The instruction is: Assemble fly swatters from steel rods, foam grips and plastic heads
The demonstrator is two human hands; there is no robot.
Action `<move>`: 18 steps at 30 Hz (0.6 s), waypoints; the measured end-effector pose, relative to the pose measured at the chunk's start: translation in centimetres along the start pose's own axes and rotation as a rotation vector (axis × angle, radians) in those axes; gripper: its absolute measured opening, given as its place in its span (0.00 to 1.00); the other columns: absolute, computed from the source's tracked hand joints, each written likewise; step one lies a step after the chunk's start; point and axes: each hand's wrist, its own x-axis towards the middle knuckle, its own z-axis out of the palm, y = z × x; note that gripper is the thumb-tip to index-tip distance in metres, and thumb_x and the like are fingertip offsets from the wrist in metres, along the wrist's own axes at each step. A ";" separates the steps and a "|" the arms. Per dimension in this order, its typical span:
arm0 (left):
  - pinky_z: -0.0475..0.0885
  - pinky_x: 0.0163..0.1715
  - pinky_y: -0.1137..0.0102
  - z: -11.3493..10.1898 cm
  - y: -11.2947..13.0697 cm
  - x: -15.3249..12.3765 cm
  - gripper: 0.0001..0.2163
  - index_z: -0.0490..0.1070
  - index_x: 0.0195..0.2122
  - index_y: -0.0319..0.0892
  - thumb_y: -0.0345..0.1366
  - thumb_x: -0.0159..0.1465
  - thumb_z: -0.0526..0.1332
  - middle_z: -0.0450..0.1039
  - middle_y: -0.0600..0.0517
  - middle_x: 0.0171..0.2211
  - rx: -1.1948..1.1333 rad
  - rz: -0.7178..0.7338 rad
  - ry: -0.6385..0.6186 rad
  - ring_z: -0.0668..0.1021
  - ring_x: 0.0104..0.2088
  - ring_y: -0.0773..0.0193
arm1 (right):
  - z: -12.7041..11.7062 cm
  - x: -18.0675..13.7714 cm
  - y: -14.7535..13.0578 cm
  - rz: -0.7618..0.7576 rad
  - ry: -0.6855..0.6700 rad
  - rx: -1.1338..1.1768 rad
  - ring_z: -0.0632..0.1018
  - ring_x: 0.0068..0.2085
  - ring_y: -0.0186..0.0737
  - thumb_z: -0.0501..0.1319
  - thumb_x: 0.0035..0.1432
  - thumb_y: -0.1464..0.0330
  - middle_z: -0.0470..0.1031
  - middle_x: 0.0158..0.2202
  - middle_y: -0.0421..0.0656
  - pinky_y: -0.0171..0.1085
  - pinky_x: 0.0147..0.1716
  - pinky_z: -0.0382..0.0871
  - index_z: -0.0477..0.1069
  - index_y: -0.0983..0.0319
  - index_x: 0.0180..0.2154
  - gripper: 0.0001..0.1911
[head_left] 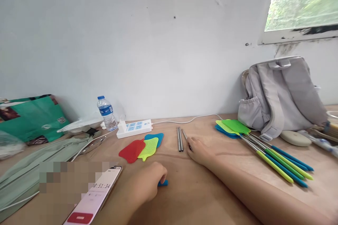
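My left hand (148, 181) rests on the wooden table (190, 197) with its fingers curled round a small blue piece (163, 183). My right hand (199, 150) lies further back, its fingers closed on a thin metal rod (185, 135). Just left of it lie two more metal rods (180, 139), side by side. Three loose swatter heads, red (131, 151), yellow-green (148, 148) and blue (155, 136), overlap on the table beyond my left hand.
Several assembled fly swatters (266, 151) lie at the right in front of a grey backpack (282, 95). A white power strip (134, 128) and a water bottle (107, 112) stand by the wall. A phone (96, 195), a green bag (31, 117) and grey-green cloth (34, 163) are at the left.
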 end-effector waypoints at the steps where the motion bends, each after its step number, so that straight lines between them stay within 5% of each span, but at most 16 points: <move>1: 0.62 0.25 0.70 -0.2 0.4 -0.1 0.12 0.70 0.25 0.48 0.25 0.41 0.56 0.72 0.53 0.27 0.030 0.000 -0.007 0.73 0.28 0.59 | -0.1 -0.2 0.2 0.027 0.006 0.017 0.68 0.34 0.40 0.52 0.53 0.73 0.68 0.32 0.48 0.36 0.31 0.56 0.62 0.65 0.32 0.03; 7: 0.63 0.25 0.70 -1.8 2.6 -0.6 0.11 0.66 0.22 0.47 0.22 0.40 0.57 0.70 0.55 0.24 0.094 -0.021 -0.034 0.74 0.29 0.57 | -0.8 -0.9 2.2 0.128 0.083 0.288 0.66 0.27 0.36 0.54 0.49 0.73 0.64 0.24 0.39 0.34 0.27 0.55 0.55 0.60 0.30 0.07; 13: 0.57 0.19 0.71 -1.5 2.7 -0.4 0.12 0.68 0.24 0.47 0.23 0.40 0.56 0.72 0.53 0.26 0.128 -0.074 -0.122 0.74 0.26 0.56 | -0.7 -1.7 3.1 0.235 0.203 0.717 0.61 0.18 0.31 0.46 0.55 0.57 0.63 0.21 0.36 0.32 0.19 0.55 0.50 0.59 0.33 0.12; 18: 0.55 0.19 0.73 -1.1 2.3 -0.8 0.10 0.70 0.26 0.48 0.27 0.44 0.57 0.71 0.55 0.27 -0.030 0.015 -0.182 0.73 0.27 0.61 | -0.9 -3.0 1.9 0.264 0.261 1.205 0.61 0.19 0.29 0.62 0.42 0.54 0.69 0.25 0.40 0.33 0.19 0.55 0.56 0.60 0.34 0.23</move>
